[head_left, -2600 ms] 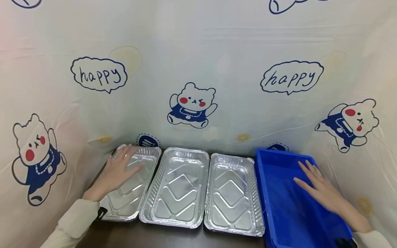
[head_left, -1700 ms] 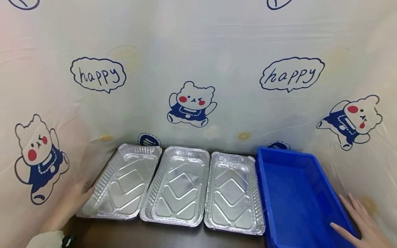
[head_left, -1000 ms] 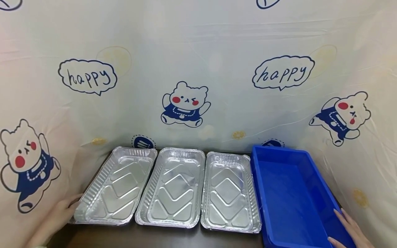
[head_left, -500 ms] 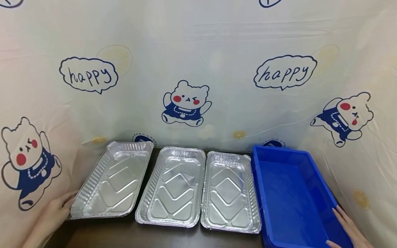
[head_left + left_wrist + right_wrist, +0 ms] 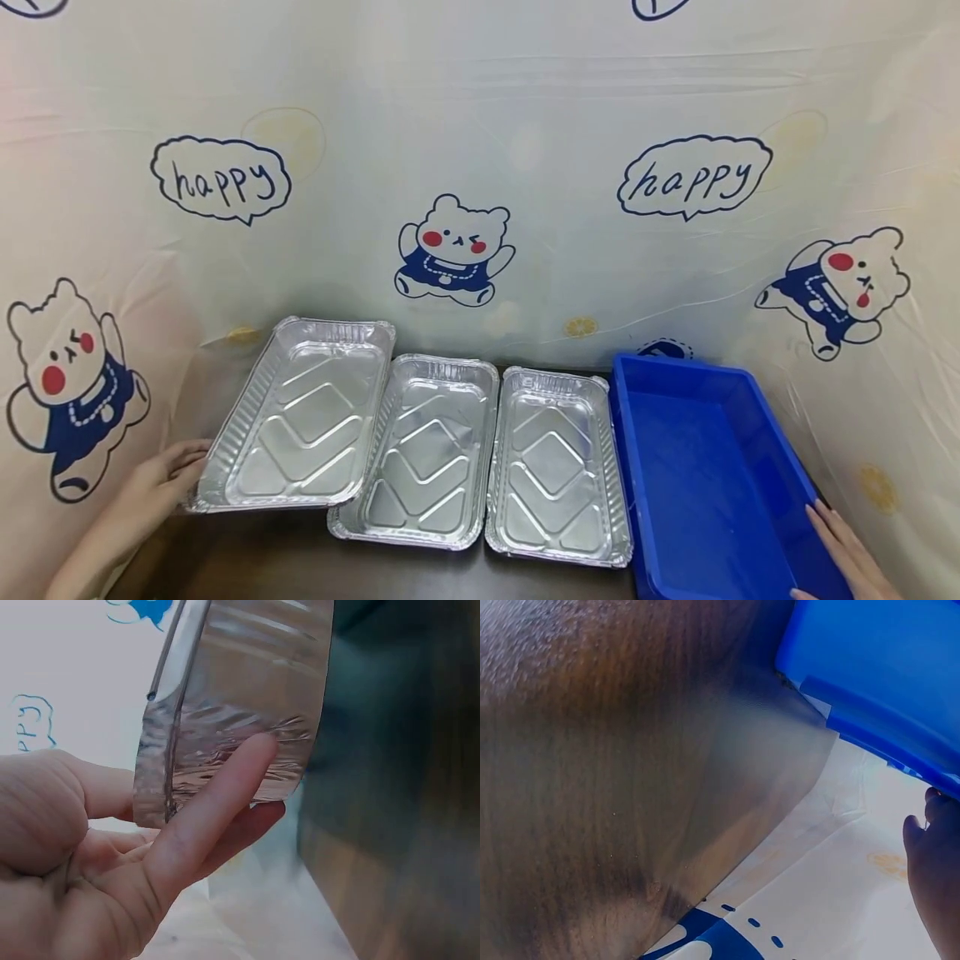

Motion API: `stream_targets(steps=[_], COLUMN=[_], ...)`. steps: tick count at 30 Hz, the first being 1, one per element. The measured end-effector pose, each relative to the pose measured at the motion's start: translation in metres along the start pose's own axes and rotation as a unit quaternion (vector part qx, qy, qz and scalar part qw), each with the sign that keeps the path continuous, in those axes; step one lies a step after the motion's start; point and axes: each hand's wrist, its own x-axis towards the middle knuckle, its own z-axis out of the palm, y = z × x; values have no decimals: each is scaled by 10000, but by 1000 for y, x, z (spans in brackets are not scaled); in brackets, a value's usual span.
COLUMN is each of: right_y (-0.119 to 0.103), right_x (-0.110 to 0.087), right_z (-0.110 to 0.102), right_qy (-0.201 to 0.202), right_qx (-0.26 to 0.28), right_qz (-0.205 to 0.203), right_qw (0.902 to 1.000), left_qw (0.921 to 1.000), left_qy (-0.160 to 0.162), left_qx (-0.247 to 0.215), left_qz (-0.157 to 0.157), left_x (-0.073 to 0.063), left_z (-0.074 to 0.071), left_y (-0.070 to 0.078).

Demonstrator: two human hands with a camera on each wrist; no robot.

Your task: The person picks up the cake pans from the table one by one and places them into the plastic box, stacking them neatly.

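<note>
My left hand (image 5: 161, 483) pinches the near left corner of the leftmost aluminium foil tray (image 5: 307, 417). In the left wrist view, a finger (image 5: 217, 802) lies along the crinkled outside of that foil wall, and the thumb is at the rim. The tray is raised off the table, and its right side overlaps the middle foil tray (image 5: 435, 442). My right hand (image 5: 851, 554) rests at the right rim of a blue plastic bin (image 5: 637, 467), fingers straight, thumb apart on the inner side and partly cut off by the frame.
A third foil tray (image 5: 558, 458) stands between the middle tray and the blue bin. The dark wooden table (image 5: 420, 575) shows in front of the trays. A printed cloth (image 5: 562, 275) closes off the back and both sides.
Both hands came down to the sides; the left took hold of the leftmost foil tray, lifted it, and moved it up and rightward. The right hand settled at the bin's right rim.
</note>
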Motion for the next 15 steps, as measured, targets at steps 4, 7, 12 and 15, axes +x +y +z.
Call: stream_targets(steps=[4,7,12,15], right_y=[-2,-5,-7,-9], right_x=[-2,-4,-5,-7], right_z=[-3,-4,-5,-4], right_qy=[-22,-207,-417,-356], right_qx=[-138,-145,-166,-143], right_qz=[106,460,619,527], right_qw=[9998,9986,9971,9979], left_qw=[9974,9915,9767,9665], left_qy=[-119,-303,-882,-1225], left_qx=[-701,-1260,-1947,-2254], left_qz=[107,90,-184,-123], left_x=[2,3,5,8], left_z=[8,18,39,51], left_y=[11,21,54,73])
